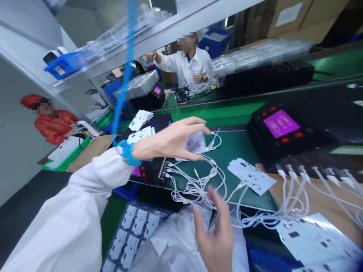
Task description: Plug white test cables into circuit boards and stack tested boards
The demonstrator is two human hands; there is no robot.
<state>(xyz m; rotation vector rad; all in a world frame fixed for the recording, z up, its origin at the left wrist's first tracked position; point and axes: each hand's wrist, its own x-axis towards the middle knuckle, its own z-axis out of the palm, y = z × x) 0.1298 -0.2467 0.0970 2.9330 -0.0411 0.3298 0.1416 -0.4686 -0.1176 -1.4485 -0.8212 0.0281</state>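
My left hand point(184, 139), in a white sleeve with a blue wristband, reaches over the bench from the left. Its thumb and fingers curve around a small white circuit board point(195, 142), blurred and partly hidden by the hand. Low in the middle, my right hand point(215, 230) has its fingers apart and holds nothing; it is blurred. Between the two hands lies a tangle of white cables point(201, 189). Right of them rests another white circuit board point(252, 175), with a cable end at its left edge.
A black tester with a pink screen point(282, 124) stands at right, cables plugged along its front. More boards point(320, 241) lie at lower right, and a tray of boards point(133, 234) sits below the bench edge. One person point(187, 64) works opposite, another point(56, 124) at left.
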